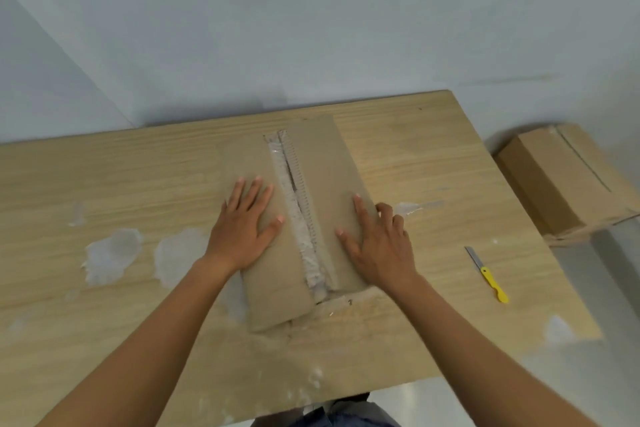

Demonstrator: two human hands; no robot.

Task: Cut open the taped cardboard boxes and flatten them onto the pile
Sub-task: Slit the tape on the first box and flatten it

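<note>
A brown cardboard box [322, 163] lies on a light wooden table [121, 177], seen from above by the person working on it. The box is the landmark for every position here.

2 bare hands rest on the box's top, 1 on each side of its centre seam. The left hand [242, 229] lies flat on the left flap, its fingers straight and spread. The right hand [377, 246] rests on the right flap. Its thumb and index finger lie straight on the cardboard, and its other fingers bend down over the box's right edge.

Along the seam runs a strip of torn, crinkled clear tape [294, 211]. The flaps part slightly there, showing corrugated edges and a narrow dark slit. What is inside cannot be told.

Right of the box, well apart from it, a yellow-handled knife [486, 274] lies on the table with its blade out. Farther right, off the table, a second cardboard box [554, 184] sits lower down. Left of the box, whitish patches [110, 253] mark the tabletop.
</note>
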